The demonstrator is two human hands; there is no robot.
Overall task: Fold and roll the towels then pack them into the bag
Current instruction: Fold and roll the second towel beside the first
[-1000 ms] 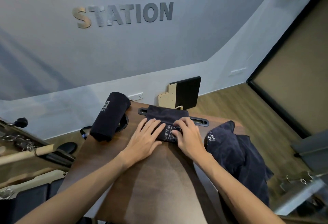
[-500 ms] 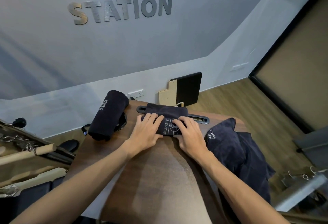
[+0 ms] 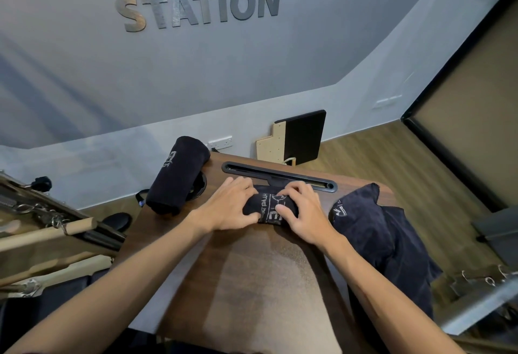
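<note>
A dark navy towel with white lettering lies as a tight roll at the far middle of the small wooden table. My left hand curls over its left end and my right hand curls over its right end. A finished rolled towel lies at the table's far left corner. An unfolded navy towel hangs over the table's right edge. No bag is in view.
A dark slot runs along the table's far edge, just beyond the roll. Pilates equipment with a wooden bar stands on the left, metal clips on the right, and a black-and-tan board leans on the wall.
Both hands have rolled the middle towel away from me; the flat part that lay beyond them is now wound into the roll, and the table slot is uncovered.
</note>
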